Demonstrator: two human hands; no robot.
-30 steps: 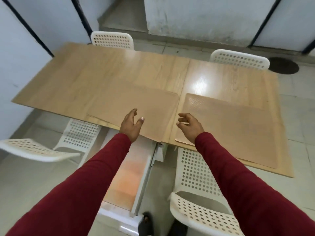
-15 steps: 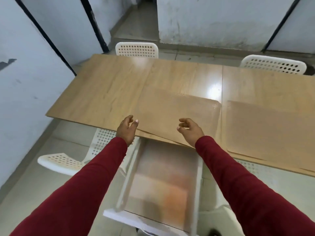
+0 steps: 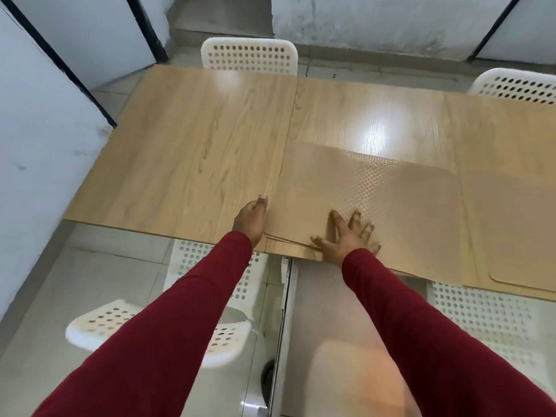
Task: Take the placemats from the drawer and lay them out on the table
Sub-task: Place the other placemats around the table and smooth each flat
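Nearest me, below both wrists, I see one open white drawer (image 3: pixel 337 341), its inside blurred. I count four white perforated chairs: one (image 3: pixel 168 332) below my left hand, one (image 3: pixel 481 320) below and right of my right hand, and two across the table, one (image 3: pixel 249 57) beyond my left hand and one (image 3: pixel 517 85) far right. My right hand (image 3: pixel 349 239) lies flat, fingers spread apart, pressing the near edge of a placemat stack (image 3: pixel 391 206); layered edges show just left of it, how many I cannot tell. My left hand (image 3: pixel 251 219) rests edge-on against the stack's left side, fingers straight and together. One more placemat (image 3: pixel 517 236) lies right of my right hand. All sit on one wooden table (image 3: pixel 186 152).
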